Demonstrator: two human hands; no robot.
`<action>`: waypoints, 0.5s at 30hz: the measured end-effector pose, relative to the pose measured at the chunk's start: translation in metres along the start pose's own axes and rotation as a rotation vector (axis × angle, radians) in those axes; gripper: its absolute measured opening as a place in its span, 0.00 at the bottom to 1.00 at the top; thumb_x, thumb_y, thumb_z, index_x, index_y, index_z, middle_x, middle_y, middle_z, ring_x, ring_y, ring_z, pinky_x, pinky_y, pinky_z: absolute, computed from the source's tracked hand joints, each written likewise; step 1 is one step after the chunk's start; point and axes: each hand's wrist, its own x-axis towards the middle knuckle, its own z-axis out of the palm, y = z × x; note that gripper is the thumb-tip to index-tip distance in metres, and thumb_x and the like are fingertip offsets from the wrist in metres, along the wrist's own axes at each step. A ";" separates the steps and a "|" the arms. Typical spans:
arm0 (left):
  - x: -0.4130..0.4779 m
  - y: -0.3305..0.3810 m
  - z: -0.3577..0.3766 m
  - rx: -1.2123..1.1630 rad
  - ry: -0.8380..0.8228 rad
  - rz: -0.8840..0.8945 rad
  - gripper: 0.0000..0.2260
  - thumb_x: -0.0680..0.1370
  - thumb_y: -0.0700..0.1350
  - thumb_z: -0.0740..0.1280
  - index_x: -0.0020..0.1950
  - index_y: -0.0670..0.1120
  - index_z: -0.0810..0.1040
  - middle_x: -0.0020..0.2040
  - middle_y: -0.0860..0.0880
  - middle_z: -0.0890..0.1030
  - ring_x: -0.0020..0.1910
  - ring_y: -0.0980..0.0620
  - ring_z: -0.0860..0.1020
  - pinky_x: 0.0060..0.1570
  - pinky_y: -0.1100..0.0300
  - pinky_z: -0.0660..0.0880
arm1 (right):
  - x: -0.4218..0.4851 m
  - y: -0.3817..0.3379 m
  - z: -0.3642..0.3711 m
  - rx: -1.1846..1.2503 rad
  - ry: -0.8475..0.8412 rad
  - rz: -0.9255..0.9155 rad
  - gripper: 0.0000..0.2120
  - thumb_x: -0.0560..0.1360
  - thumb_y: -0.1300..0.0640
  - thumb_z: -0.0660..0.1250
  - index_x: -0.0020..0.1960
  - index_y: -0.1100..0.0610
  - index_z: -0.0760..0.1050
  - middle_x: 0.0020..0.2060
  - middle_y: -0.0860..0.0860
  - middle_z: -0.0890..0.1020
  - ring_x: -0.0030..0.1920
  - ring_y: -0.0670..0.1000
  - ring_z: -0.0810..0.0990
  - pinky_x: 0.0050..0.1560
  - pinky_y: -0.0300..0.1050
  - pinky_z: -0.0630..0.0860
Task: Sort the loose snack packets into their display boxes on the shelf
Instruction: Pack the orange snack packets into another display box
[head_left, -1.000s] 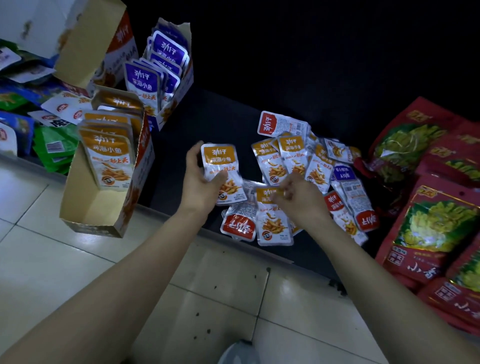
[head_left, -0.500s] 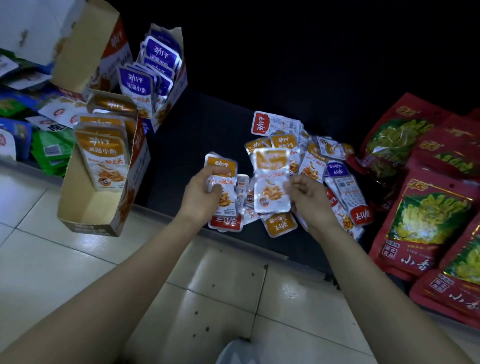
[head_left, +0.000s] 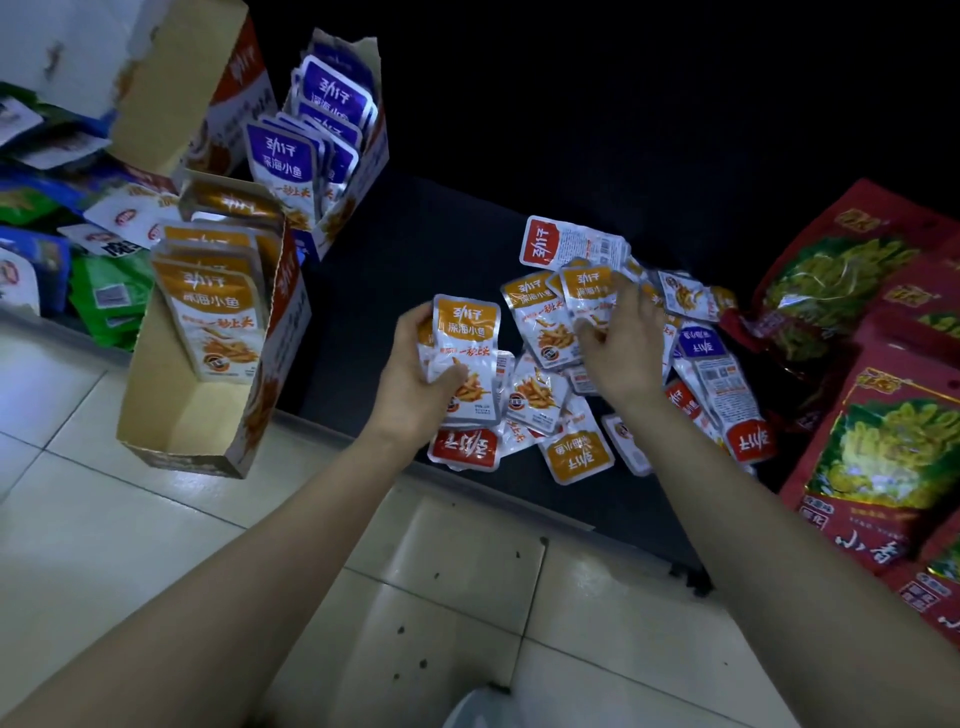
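The step in hand is gathering the orange sort from the loose pile, which lies on the dark shelf near its front edge, right of middle. The left hand grips a small stack of orange packets, thumb across the front one, held upright just above the pile's left side. The right hand reaches into the pile's far part, and its fingers and thumb appear to pinch one more orange packet by its lower edge.

The orange box stands at the shelf's front left corner, partly over the floor, with a row of matching packets at its back and bare cardboard in front. The purple box sits behind it, well filled. Red packets and a purple one are mixed through the pile, so most of the sorting is likely not yet done.

The next move probably calls for lifting the pinched packet free, squaring it onto the stack face forward, then carrying the stack left into the orange box's open front.
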 end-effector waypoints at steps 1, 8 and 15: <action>0.000 0.000 -0.001 -0.010 -0.010 0.002 0.30 0.77 0.34 0.67 0.74 0.54 0.61 0.59 0.54 0.76 0.54 0.56 0.79 0.49 0.58 0.80 | 0.009 0.002 0.002 -0.085 -0.055 0.029 0.32 0.77 0.53 0.68 0.76 0.59 0.59 0.69 0.60 0.67 0.70 0.60 0.62 0.68 0.51 0.62; 0.006 -0.003 -0.005 -0.013 -0.030 -0.008 0.34 0.79 0.35 0.65 0.77 0.59 0.55 0.65 0.52 0.75 0.58 0.54 0.79 0.53 0.55 0.79 | 0.038 0.001 0.003 -0.191 -0.226 0.122 0.42 0.64 0.40 0.77 0.70 0.57 0.65 0.67 0.60 0.66 0.70 0.60 0.59 0.70 0.51 0.59; 0.011 -0.004 -0.006 -0.023 -0.037 -0.002 0.35 0.79 0.36 0.65 0.78 0.59 0.53 0.64 0.52 0.75 0.59 0.54 0.78 0.57 0.52 0.79 | 0.046 0.003 -0.003 -0.313 -0.261 -0.001 0.40 0.68 0.37 0.73 0.72 0.55 0.64 0.68 0.57 0.70 0.70 0.61 0.62 0.67 0.53 0.59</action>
